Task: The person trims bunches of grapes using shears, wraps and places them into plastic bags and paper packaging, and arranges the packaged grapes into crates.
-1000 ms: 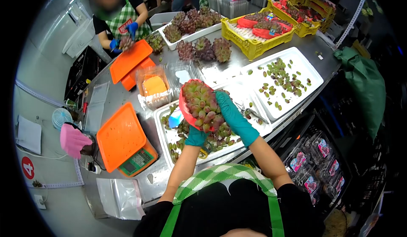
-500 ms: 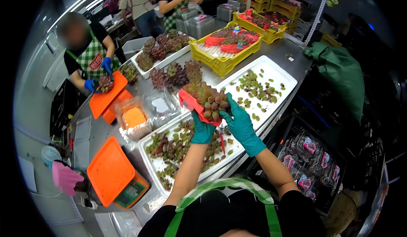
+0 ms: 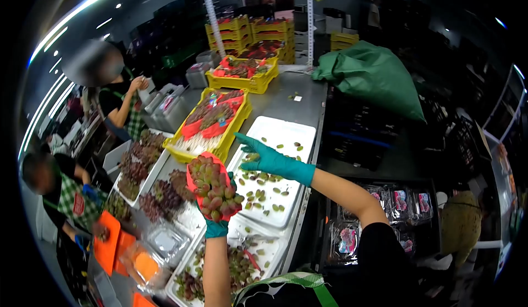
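Note:
My left hand (image 3: 217, 227), in a teal glove, holds up a bunch of reddish-green grapes (image 3: 212, 189) backed by a red wrap (image 3: 193, 170). The bunch hides most of its fingers. My right hand (image 3: 264, 157), also gloved, is spread with nothing in it, above the white tray (image 3: 300, 131) with scattered loose grapes. Nearer to me, another white tray (image 3: 278, 246) holds loose grapes, small clusters and a red-handled tool (image 3: 252, 260).
A yellow crate (image 3: 234, 131) with wrapped grapes stands ahead. Dark grape bunches (image 3: 159, 200) lie left, beside clear boxes (image 3: 168, 238). Packed boxes fill a black crate (image 3: 432, 224) at right. Two co-workers (image 3: 118, 109) (image 3: 69, 197) stand left.
The view has turned right. My right hand has come off the grape bunch and reaches out over the far tray. My left hand still holds the bunch, now more upright.

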The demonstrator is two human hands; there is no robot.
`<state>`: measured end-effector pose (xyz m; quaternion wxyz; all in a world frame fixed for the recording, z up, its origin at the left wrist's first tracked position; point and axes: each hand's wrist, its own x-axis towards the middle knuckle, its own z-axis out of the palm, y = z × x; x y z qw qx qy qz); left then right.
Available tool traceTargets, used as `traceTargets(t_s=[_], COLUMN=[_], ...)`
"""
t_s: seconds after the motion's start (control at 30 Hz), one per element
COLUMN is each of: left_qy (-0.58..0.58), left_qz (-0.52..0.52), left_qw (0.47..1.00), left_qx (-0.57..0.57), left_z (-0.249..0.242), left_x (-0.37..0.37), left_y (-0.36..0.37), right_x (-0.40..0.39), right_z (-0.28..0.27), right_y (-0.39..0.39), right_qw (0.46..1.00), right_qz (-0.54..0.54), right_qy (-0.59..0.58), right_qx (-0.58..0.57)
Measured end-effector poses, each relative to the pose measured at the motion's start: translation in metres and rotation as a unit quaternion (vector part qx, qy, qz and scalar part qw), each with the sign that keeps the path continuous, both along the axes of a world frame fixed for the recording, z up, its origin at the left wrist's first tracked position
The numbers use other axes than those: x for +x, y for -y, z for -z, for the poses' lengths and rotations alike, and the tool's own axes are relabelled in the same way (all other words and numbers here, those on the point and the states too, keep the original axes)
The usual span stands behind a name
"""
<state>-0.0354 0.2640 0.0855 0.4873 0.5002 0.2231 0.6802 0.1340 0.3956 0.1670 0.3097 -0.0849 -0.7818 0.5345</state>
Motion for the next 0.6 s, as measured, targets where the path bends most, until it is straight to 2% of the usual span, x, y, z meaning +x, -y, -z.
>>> traceTargets(t_s=[0.03, 0.07, 0.13, 0.2, 0.23, 0.27, 0.33, 0.37, 0.43, 0.47, 0.6], left_qy=[0.193, 0.229, 0.203, 0.261, 0.282, 0.302, 0.225, 0.248, 0.188, 0.156, 0.174], left_qz=[0.171, 0.143, 0.039, 0.079, 0.108, 0.137, 0.064, 0.073, 0.045, 0.031, 0.021], left_qw=[0.966, 0.962, 0.969, 0.956, 0.949, 0.940, 0.966, 0.959, 0.970, 0.973, 0.957], left_qx=[-0.006, -0.027, -0.134, -0.106, -0.090, -0.075, -0.113, -0.119, -0.150, -0.165, -0.230], left_z=[0.004, 0.041, 0.028, -0.007, -0.009, -0.009, -0.021, -0.021, -0.006, -0.001, 0.001], left_x=[0.003, -0.012, 0.000, 0.020, 0.022, 0.022, 0.031, 0.032, 0.020, 0.014, 0.001], left_y=[-0.007, -0.028, -0.041, -0.058, -0.075, -0.087, -0.105, -0.117, -0.137, -0.147, -0.158], right_x=[0.006, 0.008, 0.005, -0.004, 0.006, 0.002, 0.001, -0.005, -0.009, -0.014, -0.036], right_z=[-0.001, -0.001, 0.004, 0.023, 0.008, 0.016, 0.010, 0.004, 0.003, 0.006, 0.033], right_y=[-0.009, -0.016, -0.027, -0.023, -0.017, -0.024, -0.030, -0.037, -0.054, -0.062, -0.082], right_qw=[0.988, 0.953, 0.898, 0.918, 0.940, 0.976, 0.979, 0.976, 0.976, 0.980, 0.986], right_qz=[-0.036, -0.081, -0.189, -0.111, -0.105, -0.024, 0.023, -0.003, -0.007, 0.002, 0.053], right_qy=[0.027, 0.054, 0.102, 0.106, 0.091, 0.058, 0.037, 0.012, 0.030, 0.018, -0.012], right_qx=[-0.145, -0.288, -0.385, -0.367, -0.311, -0.209, -0.199, -0.219, -0.216, -0.200, -0.157])
